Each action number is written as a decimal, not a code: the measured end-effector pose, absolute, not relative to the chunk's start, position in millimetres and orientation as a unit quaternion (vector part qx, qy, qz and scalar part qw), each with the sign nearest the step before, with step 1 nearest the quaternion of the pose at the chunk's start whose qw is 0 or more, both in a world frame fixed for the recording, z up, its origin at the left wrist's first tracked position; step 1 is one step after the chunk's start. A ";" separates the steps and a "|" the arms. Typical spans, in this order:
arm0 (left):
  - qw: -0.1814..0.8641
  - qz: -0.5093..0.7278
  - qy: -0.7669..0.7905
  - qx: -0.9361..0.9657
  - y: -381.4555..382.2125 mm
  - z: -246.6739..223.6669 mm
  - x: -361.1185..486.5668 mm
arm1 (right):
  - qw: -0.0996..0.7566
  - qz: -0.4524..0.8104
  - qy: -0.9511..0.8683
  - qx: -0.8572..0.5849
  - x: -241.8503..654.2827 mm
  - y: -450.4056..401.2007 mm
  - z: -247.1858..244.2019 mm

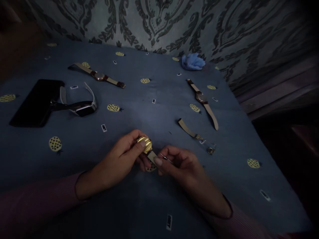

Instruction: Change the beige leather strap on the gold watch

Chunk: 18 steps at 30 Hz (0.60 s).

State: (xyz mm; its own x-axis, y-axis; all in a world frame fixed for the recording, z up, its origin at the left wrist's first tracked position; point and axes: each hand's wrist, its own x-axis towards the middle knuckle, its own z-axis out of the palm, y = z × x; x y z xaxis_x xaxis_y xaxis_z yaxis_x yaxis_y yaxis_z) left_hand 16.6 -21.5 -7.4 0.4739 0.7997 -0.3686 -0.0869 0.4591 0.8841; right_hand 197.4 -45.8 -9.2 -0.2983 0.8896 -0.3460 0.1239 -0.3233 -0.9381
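Observation:
My left hand is closed on a gold watch case, with the thumb pressed on its shiny face. A beige watch strap extends from the case's lower right side. My right hand pinches this strap between thumb and fingers. A thin pointed metal tool also sticks out of the right hand's fingers, beside the strap. Whether the strap is fastened to the case I cannot tell. To the right lies a separate strap piece, near a small metal buckle.
Two watches lie farther back, a brown-strapped watch at left and another watch at right. A smartwatch sits by a black phone-like slab. Crumpled blue material rests near the wall on the patterned tablecloth.

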 end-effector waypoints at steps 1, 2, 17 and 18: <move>0.744 0.297 0.418 0.428 -21.5 -7.4 16.6 | 0.300 0.635 -0.496 -0.510 197.7 -45.7 -9.1; 0.744 0.298 0.417 0.429 -21.6 -7.4 16.5 | 0.299 0.636 -0.495 -0.512 197.8 -45.5 -9.1; 0.739 0.296 0.415 0.441 -21.3 -6.3 16.5 | 0.311 0.637 -0.489 -0.508 197.0 -45.7 -10.0; 0.739 0.297 0.414 0.442 -21.3 -6.5 16.6 | 0.311 0.639 -0.486 -0.509 196.9 -45.6 -9.7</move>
State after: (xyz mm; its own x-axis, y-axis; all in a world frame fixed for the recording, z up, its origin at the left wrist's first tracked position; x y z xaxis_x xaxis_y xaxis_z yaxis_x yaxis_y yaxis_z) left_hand 16.6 -21.3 -6.5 0.4809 0.8044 -0.3489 -0.0734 0.4335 0.8982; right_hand 196.9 -45.6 -9.7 -0.2884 0.8922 -0.3476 0.0974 -0.3338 -0.9376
